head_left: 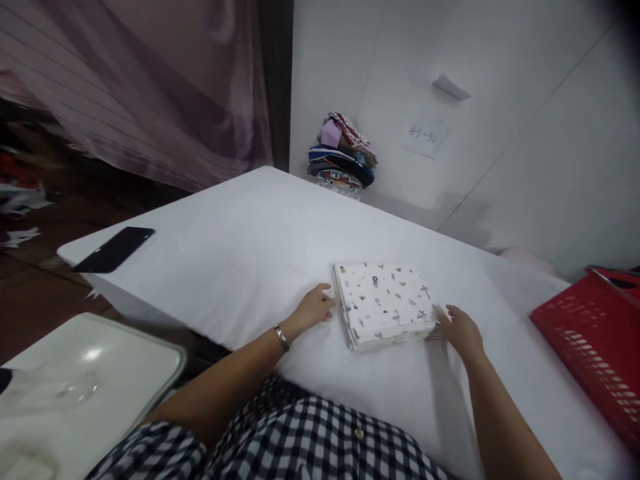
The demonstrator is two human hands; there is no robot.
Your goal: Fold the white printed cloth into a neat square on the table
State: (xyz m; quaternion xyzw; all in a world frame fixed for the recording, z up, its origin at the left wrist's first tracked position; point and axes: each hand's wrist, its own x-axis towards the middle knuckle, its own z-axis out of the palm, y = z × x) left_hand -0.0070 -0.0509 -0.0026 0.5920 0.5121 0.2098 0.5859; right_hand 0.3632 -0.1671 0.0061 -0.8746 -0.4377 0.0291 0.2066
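Observation:
A folded white cloth (385, 300), printed with small grey and brown motifs, lies as a neat, layered rectangle on a white table (240, 240). To its left is my left hand (315, 307), fingers partly spread and pointing at its edge, with a small gap between; a silver bracelet is on that wrist. My right hand (463, 333) is at the cloth's right edge, its fingers apart and the fingertips touching the side near the corner. Some of the right fingers are hidden from me.
A dark phone (115, 250) rests at the table's left end. On the right stands a red plastic basket (590, 333). Folded fabrics (343, 157) are piled beyond the far edge, by a wall with a paper (425, 137) marked "45-50". A pale stool (95, 353) is at lower left.

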